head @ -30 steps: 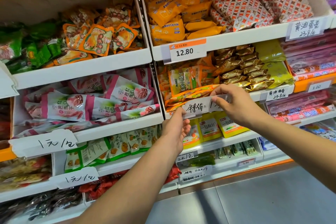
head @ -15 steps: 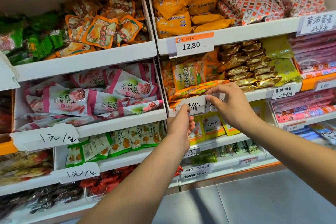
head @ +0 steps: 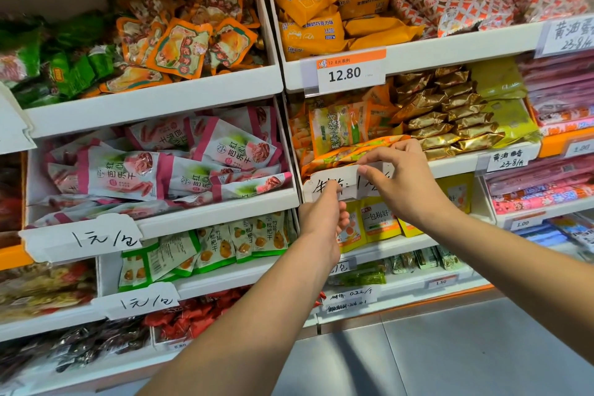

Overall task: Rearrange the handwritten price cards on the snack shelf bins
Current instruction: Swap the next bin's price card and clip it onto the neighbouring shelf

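Note:
A white handwritten price card (head: 348, 182) lies flat against the front lip of the middle right bin (head: 450, 165). My left hand (head: 323, 219) pinches its lower left part from below. My right hand (head: 401, 180) grips its upper right part, fingers over the top edge, and covers some of the writing. Two more handwritten cards sit on the left bins: one (head: 96, 236) under the pink-and-white packets, another (head: 144, 300) one row lower. Further handwritten cards hang at the right (head: 508, 160) and upper right (head: 570, 35).
A printed 12.80 tag (head: 348, 72) hangs on the bin above my hands. Bins hold orange, gold, yellow and pink snack packets. A vertical divider (head: 289, 145) splits the left and right shelf columns. Grey floor (head: 450, 347) lies below the shelves.
The view has moved closer to the shelf. The card has gone from held out in front of the bin to flat against its lip, and both hands have closed in on it.

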